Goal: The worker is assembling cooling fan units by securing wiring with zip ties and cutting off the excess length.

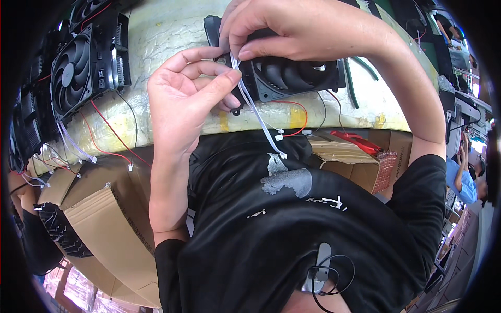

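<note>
A black square cooling fan (292, 75) lies on the worktable (167, 31) close to my chest. My right hand (292, 28) rests over its near-left corner, fingers pinching the white flat cable (258, 112) where it leaves the fan. My left hand (190, 91) is just left of the fan, thumb and fingers closed around the same white cable. The cable's loose ends with small white plugs hang down over my black shirt. Thin red and black wires (300, 112) trail from the fan along the table edge.
Several more black fans with heatsinks (86, 65) stand at the left, their red, black and white leads hanging over the edge. Cardboard boxes (104, 219) sit below left; one holds black finned parts (60, 229). Green-handled pliers (360, 70) lie right of the fan. Another person (464, 177) is at the far right.
</note>
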`<state>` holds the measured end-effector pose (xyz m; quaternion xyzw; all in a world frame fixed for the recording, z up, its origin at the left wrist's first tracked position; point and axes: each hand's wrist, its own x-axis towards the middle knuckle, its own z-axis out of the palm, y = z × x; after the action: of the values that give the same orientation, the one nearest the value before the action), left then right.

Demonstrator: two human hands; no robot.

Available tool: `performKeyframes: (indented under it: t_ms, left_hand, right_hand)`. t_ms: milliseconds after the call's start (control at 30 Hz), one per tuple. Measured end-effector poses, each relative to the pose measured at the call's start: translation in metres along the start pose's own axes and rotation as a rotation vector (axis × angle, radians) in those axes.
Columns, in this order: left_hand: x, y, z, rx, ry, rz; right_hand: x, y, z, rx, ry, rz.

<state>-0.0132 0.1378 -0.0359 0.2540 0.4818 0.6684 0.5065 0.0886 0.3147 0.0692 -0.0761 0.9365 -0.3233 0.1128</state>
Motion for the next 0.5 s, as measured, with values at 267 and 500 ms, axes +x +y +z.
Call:
performKeyframes:
  t_ms: [267, 500]
  left_hand:
    - [0.0023, 0.0024, 0.002, 0.007, -0.023, 0.007]
    - [0.0042, 0.0053, 0.0089, 0.049, 0.01, -0.005]
  right_hand:
    - [0.0024, -0.0024, -0.0036, -0.076, -0.062, 0.045]
    - [-0.0013, 0.0016, -0.0029, -0.038, -0.046, 0.004]
